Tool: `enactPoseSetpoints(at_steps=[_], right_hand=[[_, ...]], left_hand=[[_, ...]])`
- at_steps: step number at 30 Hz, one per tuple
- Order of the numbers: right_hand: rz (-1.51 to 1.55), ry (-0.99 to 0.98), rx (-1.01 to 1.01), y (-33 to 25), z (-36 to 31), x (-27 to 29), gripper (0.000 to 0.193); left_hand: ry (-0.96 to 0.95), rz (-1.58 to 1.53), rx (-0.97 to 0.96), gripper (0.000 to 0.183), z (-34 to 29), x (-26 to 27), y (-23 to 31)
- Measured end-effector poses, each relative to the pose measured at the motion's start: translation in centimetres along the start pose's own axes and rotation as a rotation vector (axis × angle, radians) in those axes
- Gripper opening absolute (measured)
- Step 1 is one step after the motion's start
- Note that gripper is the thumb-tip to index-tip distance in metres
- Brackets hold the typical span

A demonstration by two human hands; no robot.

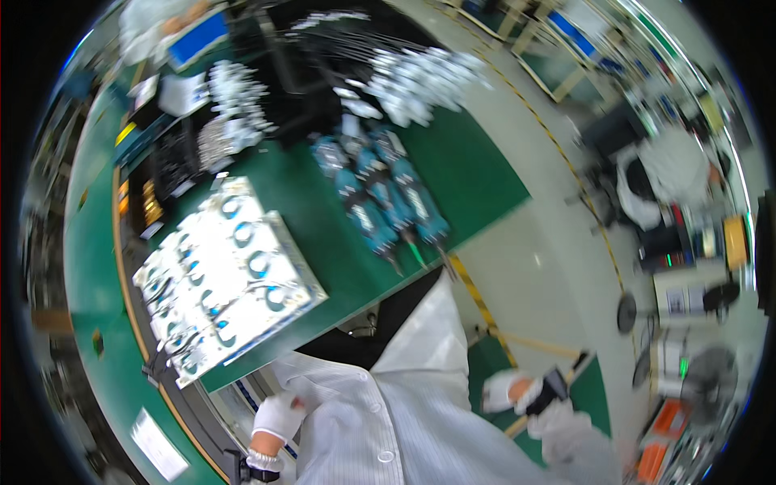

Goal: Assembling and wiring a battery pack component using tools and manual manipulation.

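My left hand (277, 416), in a white glove, hangs low beside my white striped coat (372, 420), close to the bench's near edge. Its fingers are smeared, and whether they hold anything is unclear. On the other side my right hand (503, 392), also gloved, hovers over or beside a green surface (594, 396); its fingers are blurred too. Beyond my left hand, a white tray (271, 319) lies on the green bench, with several rounded teal and blue pieces in it. Three teal powered screwdrivers (376, 190) lie side by side right of the tray.
Bundles of white-tipped black cables (424, 85) spread over the far bench. Dark bins (174, 158) with small parts stand at far left. A white paper (159, 444) lies at lower left. A seated person (675, 170) works at right; another person's hand (186, 16) shows at the top.
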State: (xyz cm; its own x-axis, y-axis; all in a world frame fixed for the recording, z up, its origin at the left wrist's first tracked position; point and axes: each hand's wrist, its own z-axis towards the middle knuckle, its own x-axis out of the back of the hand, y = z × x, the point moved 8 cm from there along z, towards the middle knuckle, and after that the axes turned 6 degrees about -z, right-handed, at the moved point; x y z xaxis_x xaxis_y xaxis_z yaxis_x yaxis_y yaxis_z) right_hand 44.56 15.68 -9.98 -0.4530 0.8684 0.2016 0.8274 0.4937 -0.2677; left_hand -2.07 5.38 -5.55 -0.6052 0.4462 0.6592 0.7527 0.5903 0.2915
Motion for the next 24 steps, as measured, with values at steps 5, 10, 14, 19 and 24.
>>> enactPoseSetpoints(at_steps=[5, 10, 14, 19, 24], right_hand=[[0.427, -0.077, 0.099, 1.2, 3.4, 0.4, 0.042], [0.846, 0.383, -0.155, 3.5, 8.3, 6.1, 0.040], [0.933, 0.458, -0.227, 4.8, 10.2, 7.2, 0.039], [0.967, 0.465, -0.245, 5.6, 10.4, 6.6, 0.037], [0.988, 0.453, -0.243, 5.1, 10.5, 5.4, 0.035]], left_hand=[[-0.208, -0.116, 0.227, 0.034, -8.8, -10.1, -9.5], [-0.054, -0.327, 0.425, 0.034, -11.7, -7.7, -7.6], [0.035, -0.403, 0.488, 0.034, -11.3, -6.8, -6.4], [0.078, -0.420, 0.468, 0.035, -8.9, -5.4, -5.8], [0.105, -0.419, 0.435, 0.035, -6.8, -4.3, -6.1]])
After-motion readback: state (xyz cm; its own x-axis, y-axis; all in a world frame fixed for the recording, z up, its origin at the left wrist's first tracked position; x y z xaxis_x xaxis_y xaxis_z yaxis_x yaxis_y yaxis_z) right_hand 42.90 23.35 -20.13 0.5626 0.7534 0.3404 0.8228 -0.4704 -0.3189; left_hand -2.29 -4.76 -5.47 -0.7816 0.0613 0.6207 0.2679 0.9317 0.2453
